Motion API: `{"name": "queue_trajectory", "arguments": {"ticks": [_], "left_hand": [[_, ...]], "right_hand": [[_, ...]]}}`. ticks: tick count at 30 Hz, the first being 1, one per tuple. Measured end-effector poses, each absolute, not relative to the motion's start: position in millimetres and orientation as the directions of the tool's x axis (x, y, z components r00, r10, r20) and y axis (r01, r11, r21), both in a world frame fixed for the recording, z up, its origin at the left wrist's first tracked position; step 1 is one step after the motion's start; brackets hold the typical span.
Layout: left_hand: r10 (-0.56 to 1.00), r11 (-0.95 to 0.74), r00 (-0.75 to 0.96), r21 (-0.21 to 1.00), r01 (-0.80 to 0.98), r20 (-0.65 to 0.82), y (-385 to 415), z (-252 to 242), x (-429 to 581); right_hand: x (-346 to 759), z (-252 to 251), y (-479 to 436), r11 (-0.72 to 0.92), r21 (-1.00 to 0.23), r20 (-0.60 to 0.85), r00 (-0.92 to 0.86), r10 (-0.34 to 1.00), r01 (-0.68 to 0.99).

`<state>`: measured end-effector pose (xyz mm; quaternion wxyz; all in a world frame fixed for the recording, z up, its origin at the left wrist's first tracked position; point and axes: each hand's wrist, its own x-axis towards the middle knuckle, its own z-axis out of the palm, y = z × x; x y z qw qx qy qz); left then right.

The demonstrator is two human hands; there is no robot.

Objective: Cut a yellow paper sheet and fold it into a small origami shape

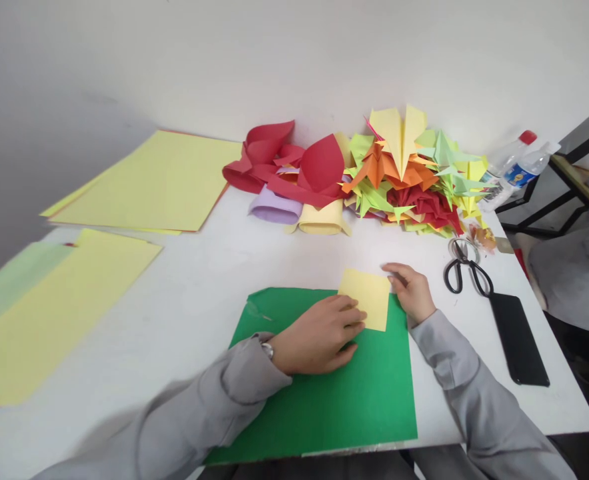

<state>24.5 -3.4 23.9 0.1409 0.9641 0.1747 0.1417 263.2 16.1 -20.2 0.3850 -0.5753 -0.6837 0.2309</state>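
A small yellow paper square [369,300] lies flat over the upper edge of a green board [324,413]. My left hand [319,337] rests palm down, its fingers stretched out and the tips on the square's lower left part. At the square's upper right corner is my right hand [412,290], thumb and forefinger extended and slightly apart. The thumb tip meets the corner; whether it presses on the paper I cannot tell. The other fingers of that hand curl under and are partly hidden.
Behind are rolled red paper shapes [322,170] and a pile of folded paper figures [404,180]. Large yellow sheets [149,180] lie left, more sheets [64,313] nearer. Black scissors [467,267], a black phone-like slab [519,340] and bottles [519,170] stand right. A person's grey sleeve [574,267] is beyond.
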Motion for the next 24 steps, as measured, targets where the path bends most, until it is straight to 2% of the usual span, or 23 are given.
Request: {"name": "queue_trajectory", "arguments": {"ticks": [8,14,20,24], "left_hand": [[0.355,-0.903,0.913,0.326,0.279,0.203,-2.5,20.8,24.4],[0.356,-0.908,0.909,0.309,0.282,0.218,-3.4,19.9,23.7],[0.336,-0.919,0.907,0.301,0.256,0.253,-0.2,18.9,23.5],[0.312,-0.93,0.907,0.284,0.232,0.282,1.3,19.2,24.0]], "right_hand": [[263.6,-14.7,14.8,0.265,-0.733,0.254,-0.109,0.961,0.627],[259.8,-9.1,11.2,0.397,-0.6,0.283,-0.28,0.917,0.695],[253.6,-8.0,3.6,0.392,-0.441,0.358,-0.242,0.902,0.807],[252.4,-6.0,1.1,0.336,-0.343,0.322,-0.227,0.919,0.877]]}}
